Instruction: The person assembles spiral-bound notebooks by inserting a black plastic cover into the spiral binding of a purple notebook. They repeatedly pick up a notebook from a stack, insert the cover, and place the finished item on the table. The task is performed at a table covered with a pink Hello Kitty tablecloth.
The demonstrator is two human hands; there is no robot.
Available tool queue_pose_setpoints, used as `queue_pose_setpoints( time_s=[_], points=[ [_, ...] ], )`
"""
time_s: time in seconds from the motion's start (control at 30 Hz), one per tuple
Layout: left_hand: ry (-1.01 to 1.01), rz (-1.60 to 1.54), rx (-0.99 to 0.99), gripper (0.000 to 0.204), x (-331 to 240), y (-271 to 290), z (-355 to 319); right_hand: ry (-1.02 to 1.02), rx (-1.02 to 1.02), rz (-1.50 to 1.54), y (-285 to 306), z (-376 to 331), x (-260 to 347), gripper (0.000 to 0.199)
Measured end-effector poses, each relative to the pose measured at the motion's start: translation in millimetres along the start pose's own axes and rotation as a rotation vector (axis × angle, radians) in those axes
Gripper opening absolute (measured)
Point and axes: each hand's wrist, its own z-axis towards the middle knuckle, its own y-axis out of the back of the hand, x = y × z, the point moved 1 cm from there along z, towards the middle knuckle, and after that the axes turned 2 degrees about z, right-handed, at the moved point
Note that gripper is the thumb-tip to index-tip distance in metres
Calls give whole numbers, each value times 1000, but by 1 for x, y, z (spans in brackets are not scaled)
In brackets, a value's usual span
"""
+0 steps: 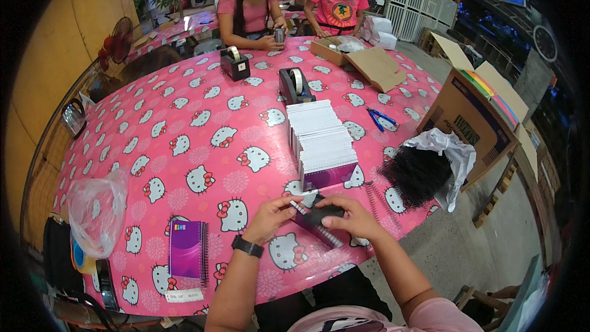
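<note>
Close in front of me, my left hand [274, 216] pinches the upper left end of a small purple notebook [328, 237]. My right hand [355, 216] is closed at the notebook's other side, thumb and fingers around a black flap-like piece [322, 211] on it. I cannot tell whether that piece is a cover. A pale toothed strip runs along the notebook's edge between the hands. Just beyond stands a long row of white-paged pads [319, 138] with a purple cover at the near end. Another purple spiral notebook [188, 249] lies flat to the left.
Black coils [415, 175] spill from a white bag at right, near loose coils [382, 204] and blue-handled pliers [382, 119]. Tape dispensers [296, 88] [235, 64] stand farther off. A large carton [470, 126] is at right, a plastic bag [98, 215] at left. Two people work across the table.
</note>
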Motion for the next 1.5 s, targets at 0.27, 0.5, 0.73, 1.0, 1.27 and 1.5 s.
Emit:
queue_pose_setpoints(
  time_s=[0.27, 0.5, 0.73, 1.0, 1.27, 1.5],
  points=[
    [35, 35, 2, 31, -1, 0, -1, 64, -24, 79, 0, 2, -10, 49],
    [73, 52, -16, 24, -4, 2, -7, 448, -497, -560, 36, 32, 42, 55],
    [-71, 7, -82, 24, -5, -1, -7, 522, -469, -1196, 31, 52, 43, 51],
    [-136, 100, -217, 20, -5, -10, -7, 203, -239, -424, -35, 33, 15, 28],
    [-192, 114, -496, 18, -29, 39, -13, 208, -50, -175, -59, 115, -5, 25],
    [-36, 324, -691, 13, -30, 57, -17, 101, 81, -15, -75, 149, -63, 26]
  ],
)
